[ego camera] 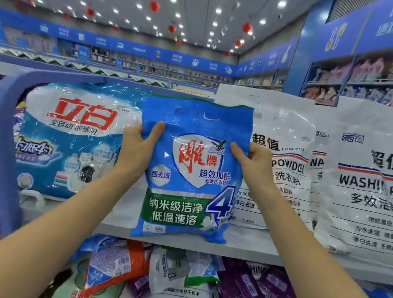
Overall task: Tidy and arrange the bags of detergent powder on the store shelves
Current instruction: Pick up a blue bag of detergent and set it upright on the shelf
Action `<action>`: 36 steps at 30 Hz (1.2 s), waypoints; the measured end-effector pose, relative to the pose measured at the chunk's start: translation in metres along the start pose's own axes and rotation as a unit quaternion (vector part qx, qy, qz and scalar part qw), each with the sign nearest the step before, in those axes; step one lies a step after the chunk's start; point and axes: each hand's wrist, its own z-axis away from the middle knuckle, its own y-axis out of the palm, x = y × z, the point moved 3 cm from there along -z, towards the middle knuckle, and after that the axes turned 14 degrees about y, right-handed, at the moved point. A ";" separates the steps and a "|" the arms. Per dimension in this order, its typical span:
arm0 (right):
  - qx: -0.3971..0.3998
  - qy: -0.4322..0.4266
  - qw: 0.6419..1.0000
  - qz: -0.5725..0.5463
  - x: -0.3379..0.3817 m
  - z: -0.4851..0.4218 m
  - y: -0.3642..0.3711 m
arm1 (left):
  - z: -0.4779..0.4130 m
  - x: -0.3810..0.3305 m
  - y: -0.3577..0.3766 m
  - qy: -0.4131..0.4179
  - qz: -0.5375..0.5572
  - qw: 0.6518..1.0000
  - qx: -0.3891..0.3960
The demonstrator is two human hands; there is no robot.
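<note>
Store shelf holds upright bags in a row, and the left hand and right hand grip a blue bag standing at its front edge, while the lower bags seem still untidy.

Blue bag with red logo, green band; white bags with black text, red-blue stripes; grey shelf.

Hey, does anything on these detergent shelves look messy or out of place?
Yes: lower-shelf bags lie jumbled, tilted and overlapping. The blue bag, gripped by left hand and right hand, sits forward of its upright neighbours.
</note>
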 end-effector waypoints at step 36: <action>0.132 -0.017 0.971 0.197 -0.053 0.079 -0.032 | -0.023 0.002 -0.013 -0.104 0.090 0.986 -0.092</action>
